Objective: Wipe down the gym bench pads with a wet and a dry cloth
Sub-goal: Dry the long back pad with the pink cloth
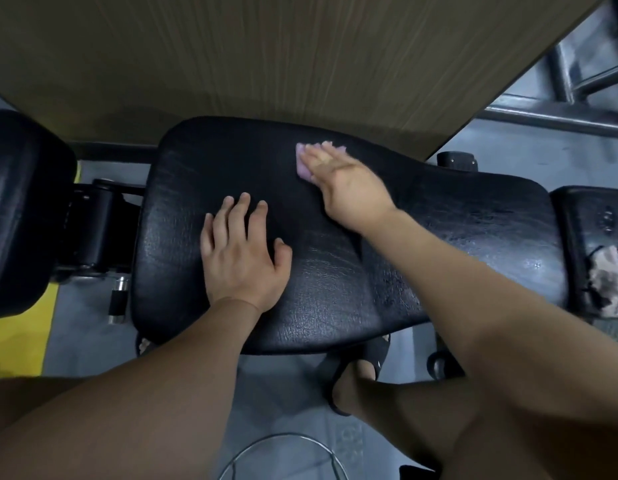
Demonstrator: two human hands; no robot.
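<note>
A long black bench pad [335, 289] fills the middle of the head view, its right part glistening wet. My right hand [345, 181] lies flat with straight fingers on a pink cloth [303, 168] near the pad's far edge, pressing it onto the vinyl. My left hand [241, 251] rests flat on the pad's left half, fingers spread, holding nothing. A second, beige cloth [608, 282] lies crumpled on the smaller black pad [577, 237] at the right.
Another black pad [20, 209] stands at the left past a hinge and pin [117, 299]. A wood-grain wall [266, 64] runs close behind the bench. Metal frame bars [560, 112] cross the upper right. My sandalled foot [363, 372] stands under the bench; a wire ring [283, 455] lies on the floor.
</note>
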